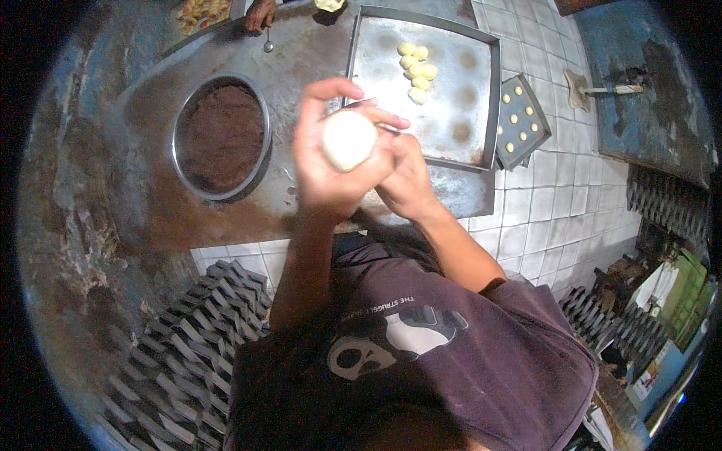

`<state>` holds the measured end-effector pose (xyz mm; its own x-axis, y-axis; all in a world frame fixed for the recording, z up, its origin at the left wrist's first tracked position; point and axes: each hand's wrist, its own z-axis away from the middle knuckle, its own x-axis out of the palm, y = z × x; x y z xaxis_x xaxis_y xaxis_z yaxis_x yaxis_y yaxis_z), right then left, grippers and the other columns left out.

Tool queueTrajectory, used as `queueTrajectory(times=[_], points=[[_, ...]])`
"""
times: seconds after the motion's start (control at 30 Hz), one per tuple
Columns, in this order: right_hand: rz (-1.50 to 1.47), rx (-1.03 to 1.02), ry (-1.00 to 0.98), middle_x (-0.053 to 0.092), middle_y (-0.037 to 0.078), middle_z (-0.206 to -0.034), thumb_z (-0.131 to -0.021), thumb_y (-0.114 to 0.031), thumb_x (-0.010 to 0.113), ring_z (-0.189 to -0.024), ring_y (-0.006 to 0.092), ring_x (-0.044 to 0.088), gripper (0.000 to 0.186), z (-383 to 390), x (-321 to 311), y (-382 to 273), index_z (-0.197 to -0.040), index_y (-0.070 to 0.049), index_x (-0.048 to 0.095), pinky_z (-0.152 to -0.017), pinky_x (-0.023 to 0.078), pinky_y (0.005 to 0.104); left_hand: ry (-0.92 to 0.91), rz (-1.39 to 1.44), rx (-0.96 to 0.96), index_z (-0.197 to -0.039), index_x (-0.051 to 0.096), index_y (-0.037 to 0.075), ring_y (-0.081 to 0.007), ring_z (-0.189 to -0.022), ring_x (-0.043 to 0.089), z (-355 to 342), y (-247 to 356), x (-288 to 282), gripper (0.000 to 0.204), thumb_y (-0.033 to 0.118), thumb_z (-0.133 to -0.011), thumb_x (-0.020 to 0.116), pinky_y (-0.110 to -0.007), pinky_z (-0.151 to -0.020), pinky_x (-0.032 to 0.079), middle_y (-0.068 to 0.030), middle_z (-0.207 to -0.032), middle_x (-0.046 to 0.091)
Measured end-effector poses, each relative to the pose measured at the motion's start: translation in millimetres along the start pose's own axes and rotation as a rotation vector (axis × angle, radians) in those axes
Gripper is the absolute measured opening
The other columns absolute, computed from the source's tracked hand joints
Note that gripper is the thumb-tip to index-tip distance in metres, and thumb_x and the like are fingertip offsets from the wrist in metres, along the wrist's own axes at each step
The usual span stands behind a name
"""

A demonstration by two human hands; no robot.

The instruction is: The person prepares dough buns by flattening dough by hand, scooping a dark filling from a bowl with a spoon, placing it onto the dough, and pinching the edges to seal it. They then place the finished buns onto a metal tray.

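Observation:
Over the table's front edge, my left hand (pixel 320 165) is closed around a smooth, pale dough ball (pixel 350 140), its fingers curled over the far side. My right hand (pixel 406 173) presses up against the left one from the right. Its fingers are curled and partly hidden behind the left hand, so what they grip does not show. Just beyond my hands lies a large square metal baking tray (pixel 376 45), where several small pale dough balls (pixel 417 71) sit in a cluster. Left of my hands stands a round metal bowl (pixel 175 139) of dark brown crumbly filling (pixel 226 135).
A co-worker's hand (pixel 260 15) with a small spoon (pixel 268 45) rests at the table's far edge, near a pale dough lump (pixel 329 4). Right of the large tray, a smaller dark tray (pixel 535 143) carries several spaced dough balls. White tiles (pixel 556 188) lie beyond the metal tabletop (pixel 143 218).

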<state>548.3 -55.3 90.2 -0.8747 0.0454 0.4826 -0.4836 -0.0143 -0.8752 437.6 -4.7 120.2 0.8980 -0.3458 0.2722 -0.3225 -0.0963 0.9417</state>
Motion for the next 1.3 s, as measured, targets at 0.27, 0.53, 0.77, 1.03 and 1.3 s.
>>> queueTrajectory(times=[0.27, 0.53, 0.77, 1.03, 1.3], points=[[0.447, 0.204, -0.25, 0.078, 0.007, -0.094, -0.093, -0.013, 0.07, -0.084, 0.015, 0.072, 0.019, -1, -51, -2, -0.104, 0.001, 0.075, -0.08, 0.057, 0.0312, 0.023, 0.068, -0.059, -0.135, 0.031, 0.003, -0.0148, -0.084, 0.069, 11, -38, -3, 0.063, 0.0, -0.085, 0.07, -0.032, -0.085, 0.055, -0.0088, -0.089, 0.068], [0.934, 0.163, -0.13, 0.073, 0.004, -0.117, -0.085, -0.02, 0.086, -0.101, 0.0131, 0.066, 0.04, -52, -90, 16, -0.119, -0.003, 0.073, -0.085, 0.056, 0.0285, -0.175, -0.608, -0.287, -0.131, 0.043, 0.01, -0.0363, -0.095, 0.076, -6, -147, -33, 0.059, 0.016, -0.086, 0.081, -0.047, -0.077, 0.057, -0.0242, -0.09, 0.072], [0.993, 0.315, -0.148, 0.076, 0.016, -0.107, -0.086, -0.025, 0.081, -0.097, 0.0224, 0.073, 0.04, -101, -193, 144, -0.118, -0.004, 0.072, -0.093, 0.057, 0.0376, -0.08, -0.591, -0.435, -0.156, 0.026, 0.009, -0.0279, -0.097, 0.067, 8, -203, -96, 0.105, 0.011, -0.074, 0.09, -0.04, -0.086, 0.06, -0.0224, -0.147, 0.044], [1.801, -0.245, -0.772, 0.027, 0.025, -0.166, -0.1, -0.064, 0.044, -0.156, 0.0361, 0.022, 0.095, -99, -211, 240, -0.155, 0.011, 0.028, -0.128, 0.019, 0.0478, -0.008, -1.184, -0.484, -0.16, 0.022, 0.007, -0.0302, -0.118, 0.054, 194, -172, -171, 0.104, 0.012, -0.079, 0.086, -0.036, -0.091, 0.055, -0.0201, -0.143, 0.047], [1.156, 0.226, -0.598, 0.029, 0.023, -0.166, -0.104, -0.053, 0.048, -0.155, 0.0359, 0.025, 0.079, -118, -223, 229, -0.157, 0.004, 0.033, -0.127, 0.022, 0.0442, 0.312, -0.708, -0.853, -0.159, 0.024, 0.011, -0.0123, -0.073, 0.042, 224, -139, -147, 0.098, 0.015, -0.082, 0.084, -0.03, -0.066, 0.045, -0.0092, -0.12, 0.054]])
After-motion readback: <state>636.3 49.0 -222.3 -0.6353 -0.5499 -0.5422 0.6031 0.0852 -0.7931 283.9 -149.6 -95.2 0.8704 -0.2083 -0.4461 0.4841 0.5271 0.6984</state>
